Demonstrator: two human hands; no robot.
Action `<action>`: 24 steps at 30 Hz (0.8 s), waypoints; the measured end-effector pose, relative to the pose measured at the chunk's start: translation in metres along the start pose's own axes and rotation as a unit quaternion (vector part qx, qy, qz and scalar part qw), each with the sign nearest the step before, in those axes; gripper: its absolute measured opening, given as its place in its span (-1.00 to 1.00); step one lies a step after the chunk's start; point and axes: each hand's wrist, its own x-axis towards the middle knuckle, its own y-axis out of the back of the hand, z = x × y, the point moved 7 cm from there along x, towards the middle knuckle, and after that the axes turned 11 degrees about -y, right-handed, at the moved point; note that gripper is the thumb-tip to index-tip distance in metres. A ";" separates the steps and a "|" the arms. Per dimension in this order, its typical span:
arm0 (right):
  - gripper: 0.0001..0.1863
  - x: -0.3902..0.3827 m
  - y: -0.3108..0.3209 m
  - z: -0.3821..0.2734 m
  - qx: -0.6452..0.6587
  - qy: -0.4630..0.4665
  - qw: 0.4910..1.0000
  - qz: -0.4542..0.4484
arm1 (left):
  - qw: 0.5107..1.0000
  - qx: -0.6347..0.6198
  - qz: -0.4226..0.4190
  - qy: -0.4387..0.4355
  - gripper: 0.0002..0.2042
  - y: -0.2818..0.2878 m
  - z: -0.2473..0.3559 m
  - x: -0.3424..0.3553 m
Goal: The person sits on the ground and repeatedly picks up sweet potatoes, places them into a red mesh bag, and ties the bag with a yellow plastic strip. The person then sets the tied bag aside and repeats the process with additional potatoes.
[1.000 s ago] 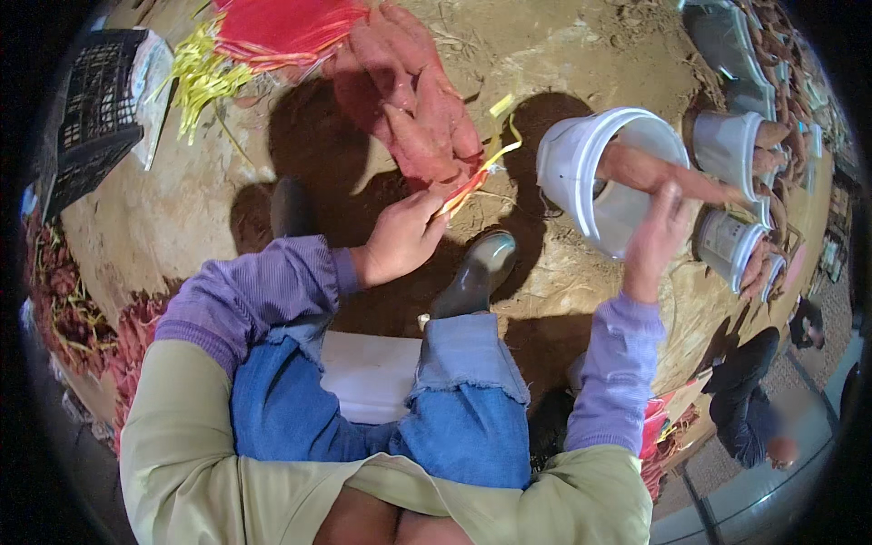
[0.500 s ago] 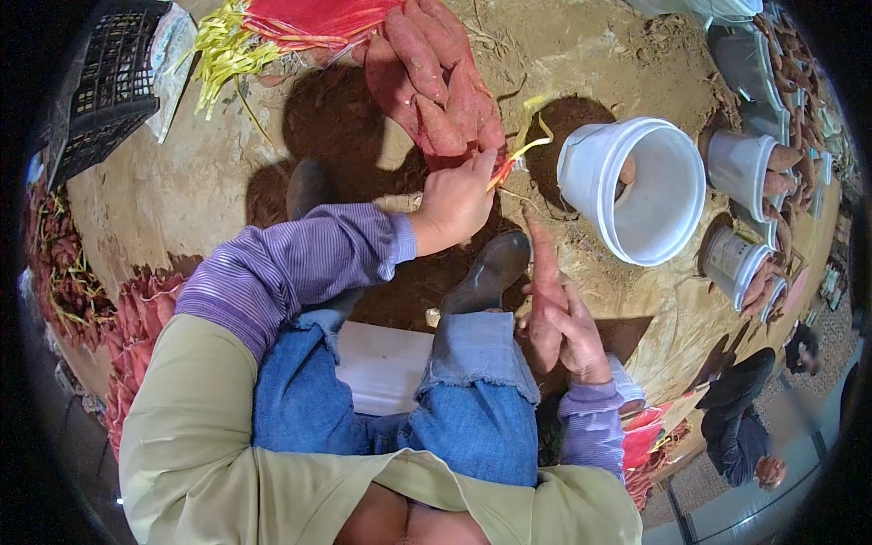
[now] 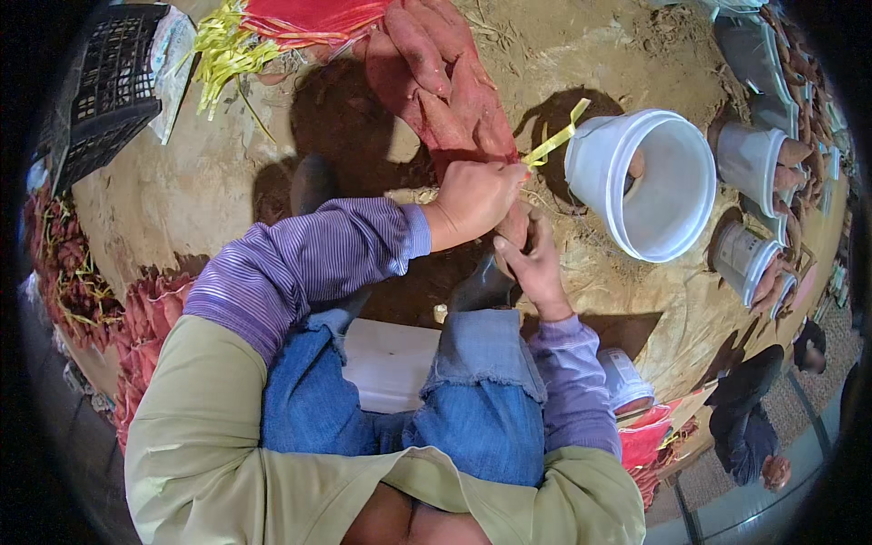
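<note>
A red mesh bag (image 3: 468,123) packed with long sweet potatoes lies on the ground in front of me. My left hand (image 3: 477,195) is closed around its near end, the mouth. From there a yellow tie strap (image 3: 557,141) sticks out to the right. My right hand (image 3: 538,263) grips a sweet potato (image 3: 515,225), its far end up against my left hand at the bag's mouth. That far end is hidden by my left fingers. A white bucket (image 3: 590,173) stands tilted right of the bag, with a sweet potato visible inside.
Buckets of sweet potatoes (image 3: 743,259) line the right side. A black crate (image 3: 109,91) stands far left; yellow straps (image 3: 222,59) and flat red bags (image 3: 309,23) lie nearby. Filled red bags (image 3: 145,327) are at left. Another person (image 3: 745,427) is at lower right.
My right hand has carried the sweet potato up and left to the bag's mouth. My left hand has shifted slightly right, and the yellow strap now points up to the right.
</note>
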 end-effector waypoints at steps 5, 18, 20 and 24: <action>-0.45 0.044 -0.008 -0.033 -0.073 0.118 0.983 0.121 | 0.996 0.058 -0.023 -0.057 -0.77 0.003 0.010 -0.003; -0.37 0.030 -0.013 0.010 -0.035 0.081 0.992 0.087 | 1.000 0.004 -0.016 -0.015 -0.73 0.007 0.010 -0.004; -0.34 0.024 -0.008 0.014 -0.075 0.100 0.987 0.103 | 1.000 -0.002 -0.020 -0.021 -0.71 0.007 0.010 -0.003; -0.31 0.029 -0.007 0.006 -0.074 0.071 0.992 0.067 | 0.998 0.036 -0.030 -0.048 -0.72 0.007 0.011 -0.005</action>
